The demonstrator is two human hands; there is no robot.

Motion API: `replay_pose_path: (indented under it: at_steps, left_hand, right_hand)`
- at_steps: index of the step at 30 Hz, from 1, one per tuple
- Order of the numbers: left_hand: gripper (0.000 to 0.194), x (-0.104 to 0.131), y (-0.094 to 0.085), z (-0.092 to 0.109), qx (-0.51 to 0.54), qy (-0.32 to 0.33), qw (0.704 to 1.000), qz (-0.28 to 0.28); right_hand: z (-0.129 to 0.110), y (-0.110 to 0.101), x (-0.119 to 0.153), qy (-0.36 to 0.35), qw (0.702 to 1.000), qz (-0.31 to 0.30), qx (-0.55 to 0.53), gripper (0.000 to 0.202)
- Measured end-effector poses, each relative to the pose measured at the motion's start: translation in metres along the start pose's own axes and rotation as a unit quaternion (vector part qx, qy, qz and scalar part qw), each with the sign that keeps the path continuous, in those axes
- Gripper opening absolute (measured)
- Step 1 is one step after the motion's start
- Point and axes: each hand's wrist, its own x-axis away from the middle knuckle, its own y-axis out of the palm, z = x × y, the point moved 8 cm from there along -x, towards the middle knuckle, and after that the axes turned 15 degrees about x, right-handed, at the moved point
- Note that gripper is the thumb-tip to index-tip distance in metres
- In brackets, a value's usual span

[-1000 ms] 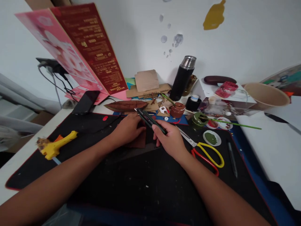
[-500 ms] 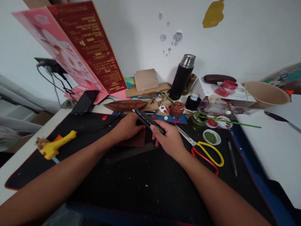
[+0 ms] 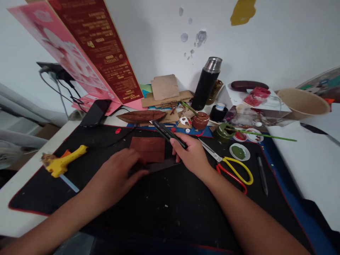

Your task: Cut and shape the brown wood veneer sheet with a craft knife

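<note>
A reddish-brown square piece [image 3: 148, 148] lies flat on the black mat [image 3: 164, 226]. Along its near edge is a dark, thin straight strip [image 3: 162, 165]. My left hand [image 3: 117, 175] is at the square's near left corner, fingers apart and slightly blurred, holding nothing. In my right hand [image 3: 190, 150], right of the square, is a black utility knife [image 3: 168, 133], its tip pointing up and left above the mat. Behind the square lies a brown boat-shaped piece [image 3: 142, 116].
Scissors [image 3: 220, 161] and a pen [image 3: 262, 175] lie to the right. Paint jars [image 3: 224, 132], cardboard [image 3: 165, 88] and a black flask [image 3: 207, 83] stand behind. A yellow glue gun [image 3: 62, 161] and a phone [image 3: 96, 112] are at left.
My left hand has drawn back toward me and left from the far side of the brown square, uncovering most of it. My right hand still holds the knife in nearly the same place.
</note>
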Motion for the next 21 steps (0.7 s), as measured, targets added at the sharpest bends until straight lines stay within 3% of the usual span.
replay_pose_path:
  at_steps: [3,8,18,21]
  left_hand:
    - [0.026,0.024,0.001,-0.008,-0.044,-0.021,0.999,0.005]
    - [0.018,0.029,0.008,-0.024,0.018,-0.076,0.997,-0.004]
    - [0.006,0.047,0.013,-0.003,0.051,-0.048,0.997,-0.021]
    - [0.011,0.046,0.009,-0.003,0.06,-0.035,0.997,-0.026]
  right_hand:
    - [-0.001,-0.001,0.0,0.001,1.0,0.005,0.008,0.038]
    - [-0.005,-0.002,0.001,-0.002,1.0,0.009,0.005,0.04]
    - [-0.002,-0.001,0.001,0.001,1.0,0.013,-0.002,0.045]
    - [-0.004,-0.001,0.001,0.004,1.0,0.014,0.002,0.046]
